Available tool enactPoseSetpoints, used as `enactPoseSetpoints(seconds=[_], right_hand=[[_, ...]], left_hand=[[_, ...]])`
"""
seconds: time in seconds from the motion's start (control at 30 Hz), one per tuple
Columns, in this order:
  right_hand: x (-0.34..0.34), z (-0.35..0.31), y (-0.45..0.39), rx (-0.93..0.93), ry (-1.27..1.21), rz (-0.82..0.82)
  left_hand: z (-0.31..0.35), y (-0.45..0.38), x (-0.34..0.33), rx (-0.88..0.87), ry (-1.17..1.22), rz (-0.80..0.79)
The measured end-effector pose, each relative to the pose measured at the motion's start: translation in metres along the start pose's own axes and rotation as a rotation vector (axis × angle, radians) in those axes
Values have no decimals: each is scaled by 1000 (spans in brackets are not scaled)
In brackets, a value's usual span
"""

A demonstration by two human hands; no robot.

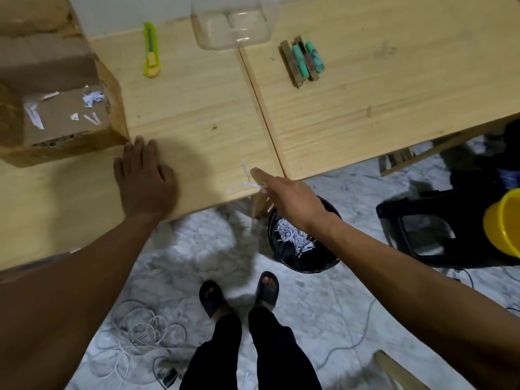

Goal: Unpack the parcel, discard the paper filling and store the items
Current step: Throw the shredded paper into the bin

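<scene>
The wooden table point(197, 114) is the landmark here. On its left end stands the open cardboard box point(60, 108), and inside, on the brown bottom, only a few white paper scraps point(92, 98) lie. The left hand point(143, 178) rests flat on the table, palm down and empty, with its fingertips touching the near right corner of the box.

Near the front edge of the table, close to the seam between the two boards, a few thin paper strips point(244, 184) lie. The right hand point(284, 195) reaches over this edge with the fingers stretched out flat and together, touching the strips; it grips nothing that I can see.

Under the front edge of the table, on the floor, stands a black bin point(298, 249) with a heap of shredded paper point(294, 235) inside; the right wrist is just above it.

At the back of the table, a green utility knife point(151, 50) lies to the right of the box. Further right stands a clear plastic container point(229, 23), and beside it lie the unpacked items point(302, 60), small brown sticks and teal pieces side by side.

On the floor below the table, a coil of white cable point(140, 330) lies to the left of the person's feet in black slippers point(239, 294). To the right of the bin stands a black stool point(427, 229), and a yellow bowl point(503, 220) is at the frame edge.
</scene>
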State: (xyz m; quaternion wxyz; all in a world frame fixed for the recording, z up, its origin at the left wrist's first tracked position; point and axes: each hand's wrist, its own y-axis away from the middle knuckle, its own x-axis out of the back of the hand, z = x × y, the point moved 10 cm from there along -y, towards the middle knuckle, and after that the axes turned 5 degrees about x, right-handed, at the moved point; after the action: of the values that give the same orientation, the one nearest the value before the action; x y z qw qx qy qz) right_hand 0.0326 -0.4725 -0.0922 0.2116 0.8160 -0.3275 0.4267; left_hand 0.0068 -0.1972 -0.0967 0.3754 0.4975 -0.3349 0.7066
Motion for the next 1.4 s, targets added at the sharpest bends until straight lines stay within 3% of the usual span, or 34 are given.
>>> enactPoseSetpoints(seconds=[0.13, 0.53, 0.7, 1.0, 1.23, 1.4], right_hand=[[-2, -6, -1, 2, 63, -70], [-1, -37, -32, 24, 85, -25], [-10, -38, -44, -28, 135, -121], [-14, -35, -44, -81, 202, -155], [14, -16, -3, -236, -132, 68], [11, 21, 61, -280, -167, 134]], left_hand=[[0, 0, 1, 9, 17, -10], [-3, -1, -1, 33, 64, -67], [-2, 0, 0, 32, 75, -65], [-3, 1, -1, 24, 87, -60], [1, 2, -3, -2, 64, -108], [40, 10, -12, -183, 7, -211]])
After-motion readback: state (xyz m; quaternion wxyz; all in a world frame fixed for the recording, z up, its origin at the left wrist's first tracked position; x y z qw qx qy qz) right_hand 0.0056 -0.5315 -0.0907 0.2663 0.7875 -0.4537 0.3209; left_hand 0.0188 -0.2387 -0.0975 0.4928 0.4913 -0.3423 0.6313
